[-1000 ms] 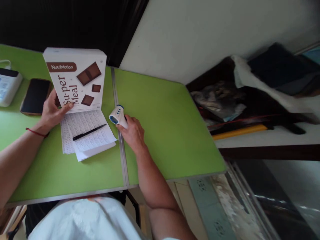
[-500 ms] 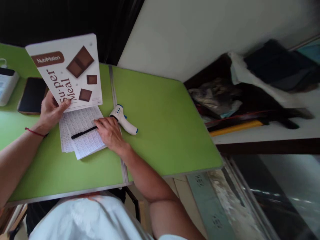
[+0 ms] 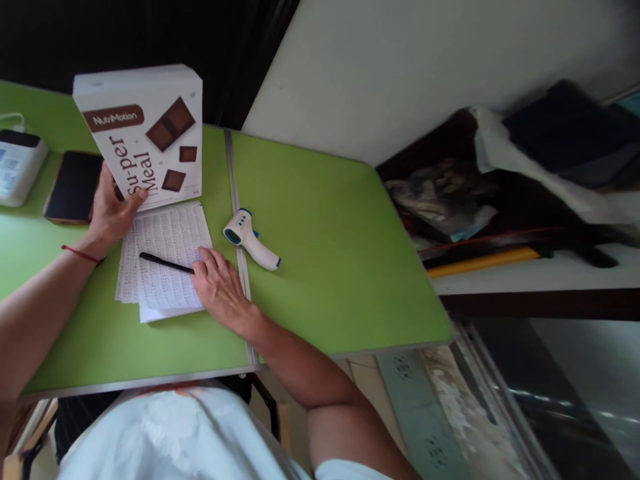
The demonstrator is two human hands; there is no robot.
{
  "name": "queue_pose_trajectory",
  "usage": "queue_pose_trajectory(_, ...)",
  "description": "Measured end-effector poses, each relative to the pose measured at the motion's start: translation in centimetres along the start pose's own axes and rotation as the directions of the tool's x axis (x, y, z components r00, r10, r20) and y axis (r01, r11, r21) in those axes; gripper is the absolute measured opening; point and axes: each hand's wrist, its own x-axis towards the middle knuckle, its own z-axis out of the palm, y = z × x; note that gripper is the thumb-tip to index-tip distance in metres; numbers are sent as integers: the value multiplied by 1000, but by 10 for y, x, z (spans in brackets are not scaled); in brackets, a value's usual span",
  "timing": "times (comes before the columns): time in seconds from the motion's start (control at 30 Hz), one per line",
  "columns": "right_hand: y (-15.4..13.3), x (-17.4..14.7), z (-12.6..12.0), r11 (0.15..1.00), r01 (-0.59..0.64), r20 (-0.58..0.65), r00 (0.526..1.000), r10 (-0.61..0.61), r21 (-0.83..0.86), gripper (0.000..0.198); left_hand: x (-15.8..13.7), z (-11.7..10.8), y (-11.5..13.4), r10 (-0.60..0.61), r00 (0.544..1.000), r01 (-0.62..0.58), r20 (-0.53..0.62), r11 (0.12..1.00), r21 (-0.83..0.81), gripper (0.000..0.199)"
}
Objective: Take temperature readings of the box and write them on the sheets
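My left hand (image 3: 111, 212) grips a white NutriMotion Su-per Meal box (image 3: 173, 157) by its lower left edge, thumb across the front. The box stands tilted above the table, its printed face and upper side towards me. Under it lie stacked printed sheets (image 3: 167, 233) covered in small characters. My right hand (image 3: 220, 285) rests at the right side of these sheets with its fingers closed over one end of a black pen (image 3: 163, 262). Just beyond that hand, a white and blue infrared thermometer (image 3: 251, 240) lies on the table.
A dark phone (image 3: 75, 187) and a white power adapter (image 3: 20, 167) with a cable lie left on the green table (image 3: 325, 247). A pale wall (image 3: 360, 73) rises behind. To the right, a shelf holds cloth and bags (image 3: 445, 193) beside a yellow bar (image 3: 485, 261).
The box has tipped back, showing more of its upper side. The pen has turned, its free end now pointing away and left. My right hand has drawn slightly back from the thermometer.
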Motion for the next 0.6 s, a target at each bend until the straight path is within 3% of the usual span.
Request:
queue_pose_trajectory(0.2,-10,-7,-9,998,37,59,998,-35,-47,21,3,4,-10,46,994,-55,100,995,84,79)
queue_pose_trajectory(0.4,-17,-18,-17,992,81,92,993,-73,-97,20,3,0,-1,145,979,-137,143,988,-64,66)
queue_pose_trajectory(0.6,-20,-26,-17,990,113,68,992,-107,-81,18,2,0,2,158,969,-146,188,986,-75,69)
